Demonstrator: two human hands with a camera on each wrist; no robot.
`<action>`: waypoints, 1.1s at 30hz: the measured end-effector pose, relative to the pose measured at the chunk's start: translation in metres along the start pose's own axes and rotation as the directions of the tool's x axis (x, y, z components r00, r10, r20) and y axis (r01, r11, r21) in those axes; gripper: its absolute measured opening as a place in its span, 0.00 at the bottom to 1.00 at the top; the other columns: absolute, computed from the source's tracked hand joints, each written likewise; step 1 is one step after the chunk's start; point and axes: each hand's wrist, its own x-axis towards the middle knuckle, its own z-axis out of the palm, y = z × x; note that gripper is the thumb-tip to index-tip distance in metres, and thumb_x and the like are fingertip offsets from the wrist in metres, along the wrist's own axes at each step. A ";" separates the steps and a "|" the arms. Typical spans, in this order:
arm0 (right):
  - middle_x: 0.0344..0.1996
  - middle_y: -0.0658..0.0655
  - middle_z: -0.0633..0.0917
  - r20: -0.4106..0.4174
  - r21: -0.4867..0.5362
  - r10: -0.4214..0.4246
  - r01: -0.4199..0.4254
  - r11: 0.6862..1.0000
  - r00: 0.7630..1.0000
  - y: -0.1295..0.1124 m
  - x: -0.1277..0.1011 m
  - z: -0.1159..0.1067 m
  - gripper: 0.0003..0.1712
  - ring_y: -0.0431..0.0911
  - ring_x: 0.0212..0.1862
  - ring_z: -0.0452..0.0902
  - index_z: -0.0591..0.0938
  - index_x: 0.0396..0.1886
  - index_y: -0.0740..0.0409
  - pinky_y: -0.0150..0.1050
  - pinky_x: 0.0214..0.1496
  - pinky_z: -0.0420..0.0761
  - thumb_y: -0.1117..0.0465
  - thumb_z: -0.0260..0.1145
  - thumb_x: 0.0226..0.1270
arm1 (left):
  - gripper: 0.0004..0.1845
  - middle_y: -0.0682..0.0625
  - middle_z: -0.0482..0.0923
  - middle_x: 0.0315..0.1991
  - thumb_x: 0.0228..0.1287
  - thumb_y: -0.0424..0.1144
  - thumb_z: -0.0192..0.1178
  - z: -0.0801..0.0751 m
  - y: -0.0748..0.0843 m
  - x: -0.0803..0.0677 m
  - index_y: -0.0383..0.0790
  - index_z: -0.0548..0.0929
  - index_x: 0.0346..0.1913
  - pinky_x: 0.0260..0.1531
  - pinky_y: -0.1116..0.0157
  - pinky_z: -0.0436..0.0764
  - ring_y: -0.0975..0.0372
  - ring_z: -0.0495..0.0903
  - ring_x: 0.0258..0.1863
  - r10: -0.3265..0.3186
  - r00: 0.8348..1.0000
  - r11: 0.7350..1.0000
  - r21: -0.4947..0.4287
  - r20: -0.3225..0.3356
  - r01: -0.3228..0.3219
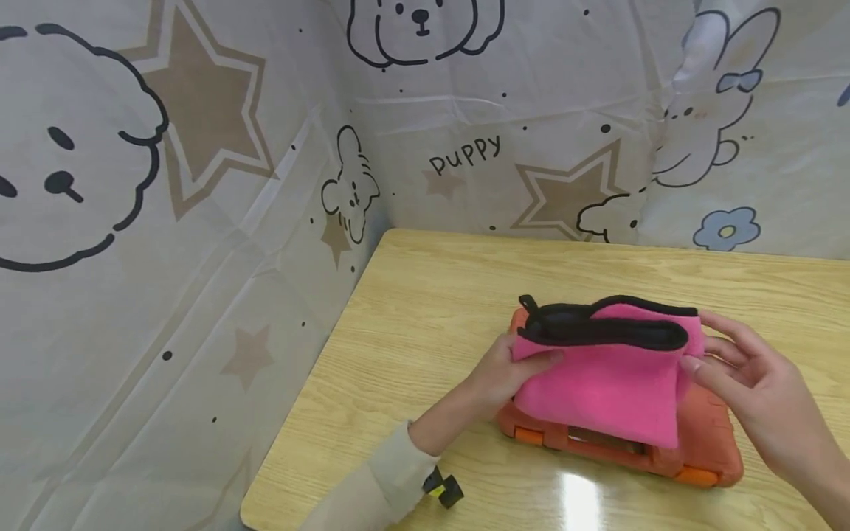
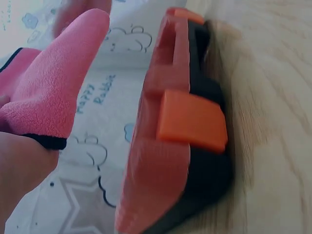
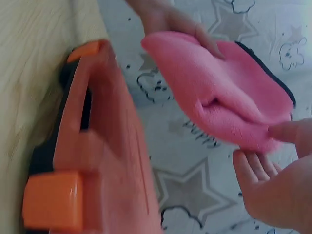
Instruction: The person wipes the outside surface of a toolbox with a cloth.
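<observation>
From the head view: pinching the left end of a pink pouch (image 1: 598,391) with the left hand (image 1: 498,376), with thumb laid along the near face and fingers out of sight behind. At the opposite end, gripping the same pouch with the right hand (image 1: 770,383), with thumb on the near side and fingers on the far side. Above the grip, between both hands: a black-trimmed opening (image 1: 637,334), with a small black loop (image 1: 527,303) up from the left thumb. Below the grip, partly hidden by the pouch: an orange case (image 1: 710,422), with one orange latch (image 1: 529,436) just under the left hand. Nearer than the left hand, beside the sleeve (image 1: 403,472): a small black-and-yellow item (image 1: 445,489), too partly seen to identify. Around and below: a wooden table (image 1: 412,295). Beyond the grip: a printed cloth (image 1: 425,96).

From the left wrist view: holding the pouch close against the left hand; with fingertips hidden, cannot tell the pinch from here. Across a visible gap from the grip: the orange case, on the wooden table.

From the right wrist view: pinching the pouch's near end between thumb and fingertips, with the left hand at the other end and the orange case well apart from the grip.
</observation>
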 end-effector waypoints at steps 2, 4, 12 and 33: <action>0.48 0.38 0.85 -0.046 -0.127 0.023 -0.028 0.991 0.999 0.005 0.001 -0.006 0.31 0.30 0.47 0.82 0.70 0.72 0.47 0.21 0.44 0.77 0.72 0.59 0.74 | 0.19 0.52 0.82 0.43 0.70 0.29 0.58 -0.006 -0.002 -0.002 0.27 0.77 0.62 0.37 0.68 0.80 0.65 0.80 0.37 -0.054 0.997 0.998 -0.018 -0.061 0.053; 0.49 0.35 0.82 -0.087 -0.247 0.032 -0.053 0.967 0.996 0.011 0.002 -0.011 0.30 0.26 0.47 0.79 0.68 0.74 0.51 0.18 0.44 0.74 0.67 0.59 0.76 | 0.19 0.52 0.81 0.41 0.70 0.31 0.60 -0.012 -0.003 -0.003 0.28 0.78 0.61 0.36 0.67 0.80 0.64 0.81 0.36 -0.083 0.990 0.996 -0.026 -0.115 0.080; 0.74 0.79 0.49 -0.084 -0.536 0.202 -0.215 0.816 0.976 0.038 0.006 -0.021 0.39 0.78 0.70 0.42 0.51 0.78 0.70 0.58 0.72 0.56 0.52 0.53 0.81 | 0.19 0.47 0.83 0.46 0.70 0.38 0.63 -0.042 -0.009 -0.007 0.34 0.79 0.60 0.44 0.63 0.81 0.60 0.82 0.43 -0.129 0.923 0.992 -0.050 -0.363 0.119; 0.69 0.87 0.41 -0.064 -0.608 0.207 -0.203 0.768 0.976 0.084 -0.008 -0.018 0.46 0.80 0.70 0.36 0.32 0.75 0.76 0.73 0.66 0.42 0.51 0.46 0.83 | 0.20 0.46 0.80 0.53 0.71 0.42 0.61 -0.087 -0.015 -0.001 0.35 0.79 0.61 0.55 0.59 0.75 0.57 0.79 0.53 0.055 0.700 0.991 0.125 -0.712 0.050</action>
